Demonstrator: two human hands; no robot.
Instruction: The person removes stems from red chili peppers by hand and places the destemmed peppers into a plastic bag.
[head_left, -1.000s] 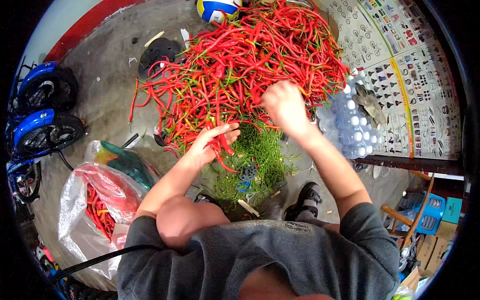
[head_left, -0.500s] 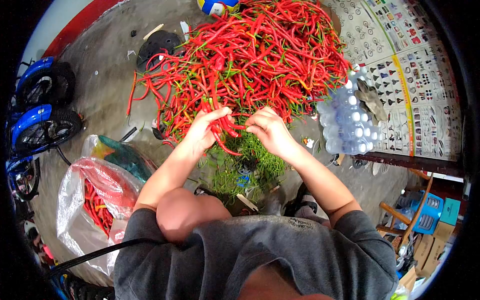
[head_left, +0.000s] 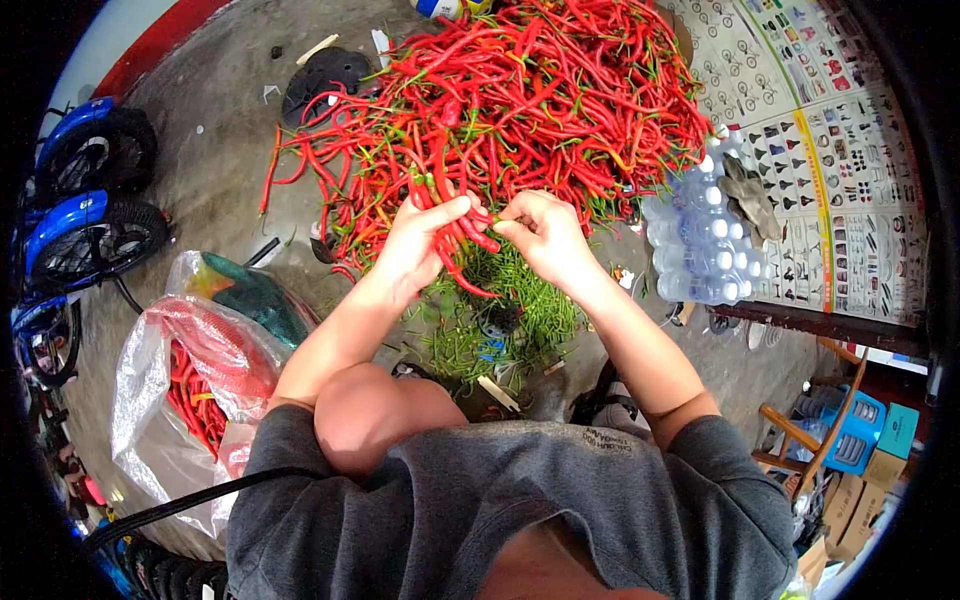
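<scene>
My left hand (head_left: 412,242) is closed around a small bunch of long red chili peppers (head_left: 463,279), their tips pointing down and green stem ends showing above the thumb. Just to the right, my right hand (head_left: 552,240) pinches the stem end of a chili pepper at the bunch; its fingertips partly hide what they grip. Beyond both hands rises a large heap of red chili peppers (head_left: 570,110). Beneath them, a scatter of plucked green stems (head_left: 545,310) covers the floor.
At the left stands a clear plastic bag (head_left: 140,420) with red chilies inside, near blue-fendered wheels (head_left: 75,230). A pack of water bottles (head_left: 690,245) with a grey glove (head_left: 750,195) on it sits right of the heap. A wooden chair (head_left: 830,430) is at lower right.
My right hand has moved up slightly and its fingertips have shifted from a red chili's body to a stem end. My left hand still holds the bunch, and the view has shifted a little.
</scene>
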